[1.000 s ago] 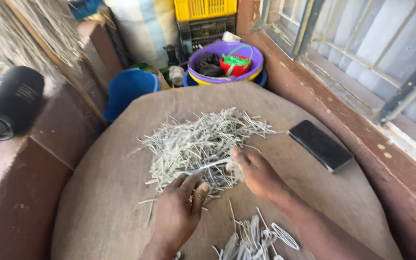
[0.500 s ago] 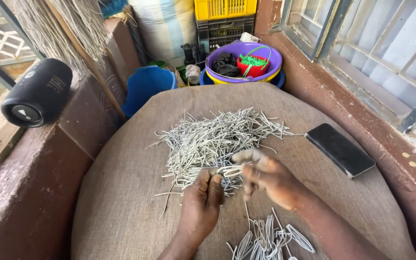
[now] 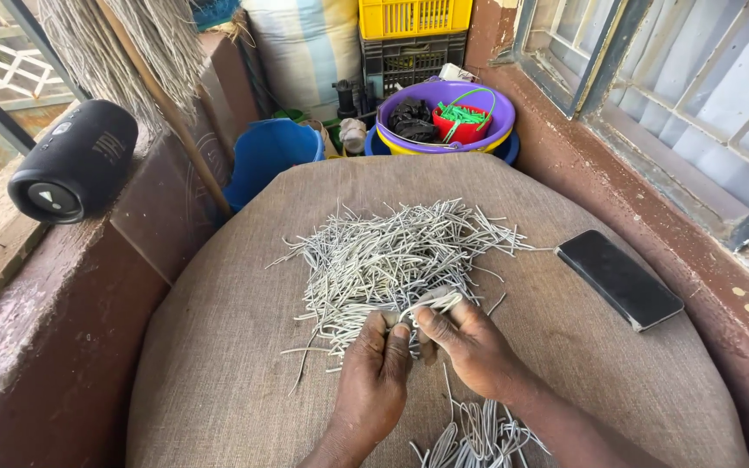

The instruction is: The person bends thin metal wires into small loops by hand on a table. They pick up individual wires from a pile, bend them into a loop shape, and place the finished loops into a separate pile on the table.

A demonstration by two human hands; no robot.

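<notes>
A bent grey strip (image 3: 433, 303) is pinched between the left hand (image 3: 374, 381) and right hand (image 3: 470, 347), held together at the near edge of the strip pile (image 3: 392, 256) on the burlap table (image 3: 218, 347). A phone (image 3: 619, 278) is laid to the right.

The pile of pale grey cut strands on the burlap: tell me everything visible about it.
The pile of pale grey cut strands is a loose, tangled heap of short, thin, slightly bent cord-like pieces, lying criss-crossed on the brown burlap-covered round surface. Stray pieces trail off its edges. At its near edge the left hand and right hand pinch a few strands.
</notes>
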